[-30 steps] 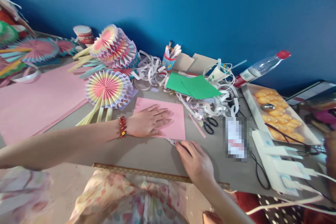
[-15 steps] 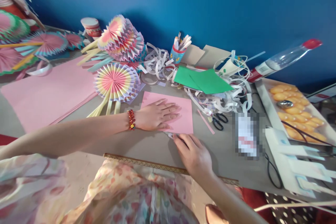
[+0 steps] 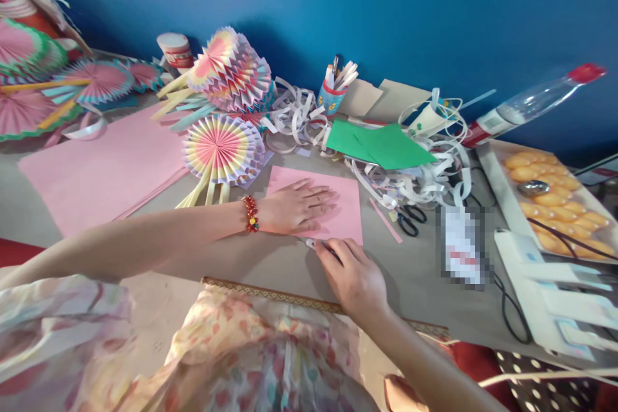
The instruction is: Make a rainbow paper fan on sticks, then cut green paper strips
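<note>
A small pink sheet [image 3: 345,209] lies on the grey table, and my left hand [image 3: 294,208] rests flat on it with the fingers spread. A red bead bracelet [image 3: 250,214] circles that wrist. At the sheet's near edge my right hand [image 3: 351,273] is closed around a slim cutter [image 3: 310,243]; its tip points left, near the paper's edge, and most of it is hidden by the fingers. Right of the sheet are a narrow pink strip [image 3: 386,221] and black-handled scissors [image 3: 409,220].
Larger pink sheets [image 3: 111,170] and folded paper fans [image 3: 219,149] lie left. Behind are a pen cup [image 3: 330,98], green paper [image 3: 376,143] and white paper curls [image 3: 294,109]. At right: a bottle [image 3: 535,103], a food tray [image 3: 492,174] and a white rack-like object [image 3: 526,283].
The whole view has shifted slightly, so most things appear a little further right. My right hand and the cutter have moved slightly left relative to the small pink sheet.
</note>
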